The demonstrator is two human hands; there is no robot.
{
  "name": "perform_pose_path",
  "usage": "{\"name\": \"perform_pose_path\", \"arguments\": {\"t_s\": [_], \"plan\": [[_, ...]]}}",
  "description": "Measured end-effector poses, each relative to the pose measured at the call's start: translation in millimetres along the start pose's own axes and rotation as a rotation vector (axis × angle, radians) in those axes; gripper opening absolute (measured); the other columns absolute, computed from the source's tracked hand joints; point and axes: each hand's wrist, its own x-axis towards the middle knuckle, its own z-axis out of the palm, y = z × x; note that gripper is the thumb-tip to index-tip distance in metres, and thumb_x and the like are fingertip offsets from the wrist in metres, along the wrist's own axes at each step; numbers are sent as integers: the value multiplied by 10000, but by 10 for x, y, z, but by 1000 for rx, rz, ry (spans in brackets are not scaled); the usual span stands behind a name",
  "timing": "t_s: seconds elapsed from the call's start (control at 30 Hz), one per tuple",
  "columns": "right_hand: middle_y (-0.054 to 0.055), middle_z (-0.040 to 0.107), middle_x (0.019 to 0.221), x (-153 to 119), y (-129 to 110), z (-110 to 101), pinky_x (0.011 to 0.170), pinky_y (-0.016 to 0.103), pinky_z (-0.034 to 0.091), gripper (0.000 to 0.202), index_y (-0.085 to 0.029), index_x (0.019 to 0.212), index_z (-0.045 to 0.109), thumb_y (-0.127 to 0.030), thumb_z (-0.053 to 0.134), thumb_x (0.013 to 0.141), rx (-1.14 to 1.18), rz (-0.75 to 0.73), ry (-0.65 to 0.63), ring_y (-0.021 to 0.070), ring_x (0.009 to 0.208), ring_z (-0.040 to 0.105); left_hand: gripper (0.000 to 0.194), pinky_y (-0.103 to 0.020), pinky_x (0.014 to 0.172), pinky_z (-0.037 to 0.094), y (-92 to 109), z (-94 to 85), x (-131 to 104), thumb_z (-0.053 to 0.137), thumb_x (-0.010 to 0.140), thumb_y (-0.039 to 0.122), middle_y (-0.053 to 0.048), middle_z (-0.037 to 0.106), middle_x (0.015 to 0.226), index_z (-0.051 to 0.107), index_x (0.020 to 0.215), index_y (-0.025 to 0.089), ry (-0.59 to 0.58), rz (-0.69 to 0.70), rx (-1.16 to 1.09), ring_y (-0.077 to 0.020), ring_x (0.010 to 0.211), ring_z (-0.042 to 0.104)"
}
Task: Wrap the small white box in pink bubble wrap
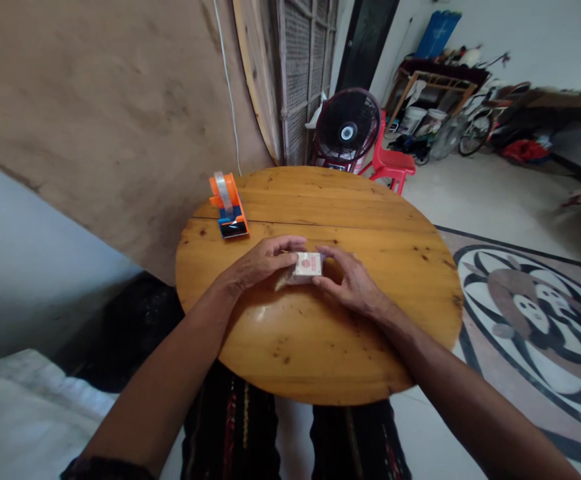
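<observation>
A small white box with red print [309, 264], in clear plastic wrapping, sits between my two hands over the round wooden table [290, 363]. My left hand [265, 259] holds the box's left end, its thumb on the wrapping and its fingers behind. My right hand [348, 280] is curved around the right end, with thumb and fingertips at the box's edges. Loose plastic sticks out at the lower left of the box.
An orange and blue tape dispenser [230, 207] stands at the table's back left. Beyond the far edge are a black fan [348, 127] and a red chair [393, 160]. A board [120, 100] leans at the left. A patterned rug [540, 313] lies at the right.
</observation>
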Motion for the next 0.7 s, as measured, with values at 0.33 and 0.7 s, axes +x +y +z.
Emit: {"name": "perform_pose_path", "arguments": {"t_s": [0.33, 0.7], "plan": [[171, 479, 1421, 0, 80, 95, 1050, 546, 392, 843, -208, 1457, 347, -490, 707, 749, 59, 25, -41, 342, 1297, 472, 799, -482, 1016, 433, -141, -167, 29, 728, 720, 309, -161, 549, 1353, 389, 1429, 164, -171, 44, 83, -313, 1212, 548], [158, 617, 1275, 3, 110, 107, 985, 523, 455, 684, -183, 1411, 421, -417, 650, 810, 103, 93, -28, 313, 1157, 591, 768, -409, 942, 486, -197, -44, 57, 729, 735, 299, -122, 596, 1286, 398, 1421, 194, -85, 57, 168, -239, 1083, 619]]}}
